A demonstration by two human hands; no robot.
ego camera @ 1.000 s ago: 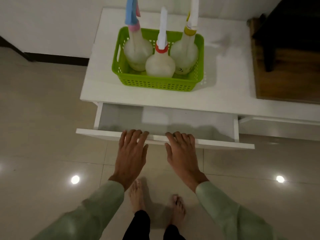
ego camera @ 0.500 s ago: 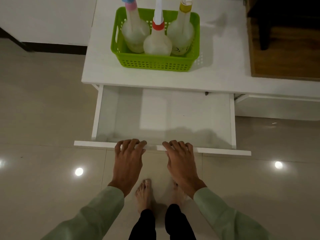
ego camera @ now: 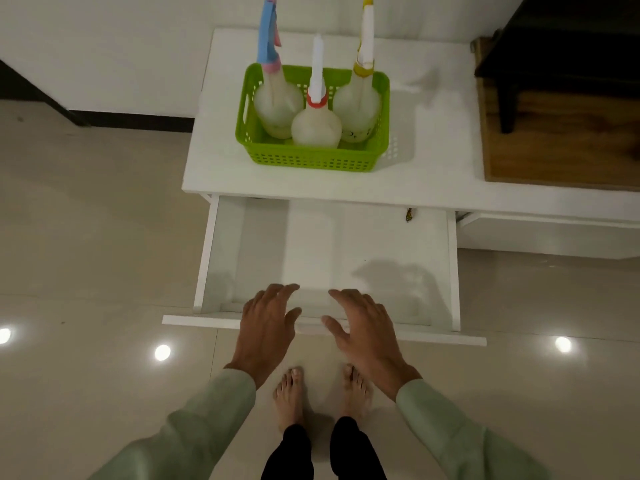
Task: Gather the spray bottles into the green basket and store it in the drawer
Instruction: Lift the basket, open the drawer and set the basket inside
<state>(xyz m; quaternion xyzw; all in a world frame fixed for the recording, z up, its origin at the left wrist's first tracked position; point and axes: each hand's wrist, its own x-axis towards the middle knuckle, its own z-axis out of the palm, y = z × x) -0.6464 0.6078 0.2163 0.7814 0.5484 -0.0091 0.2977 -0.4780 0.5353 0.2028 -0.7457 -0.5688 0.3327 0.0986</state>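
Note:
The green basket point(ego camera: 311, 160) stands on the white cabinet top point(ego camera: 440, 174). Three spray bottles stand upright inside it: one with a blue and pink head point(ego camera: 275, 105), one with a red collar point(ego camera: 316, 128), one with a yellow collar point(ego camera: 358, 105). Below, the white drawer point(ego camera: 346, 251) is pulled far out and holds nothing. My left hand point(ego camera: 266, 327) and my right hand point(ego camera: 363, 327) hover over the drawer's front panel, fingers spread and lifted, holding nothing.
A wooden board point(ego camera: 554, 133) lies on the cabinet top at right, with a dark stool-like piece point(ego camera: 561, 46) on it. A small dark object point(ego camera: 408, 214) sits at the drawer's back right corner. My bare feet point(ego camera: 322, 393) stand on the tiled floor.
The drawer slid out from partly open to fully open. Both hands, which were gripping the front panel, have lifted off it with fingers spread.

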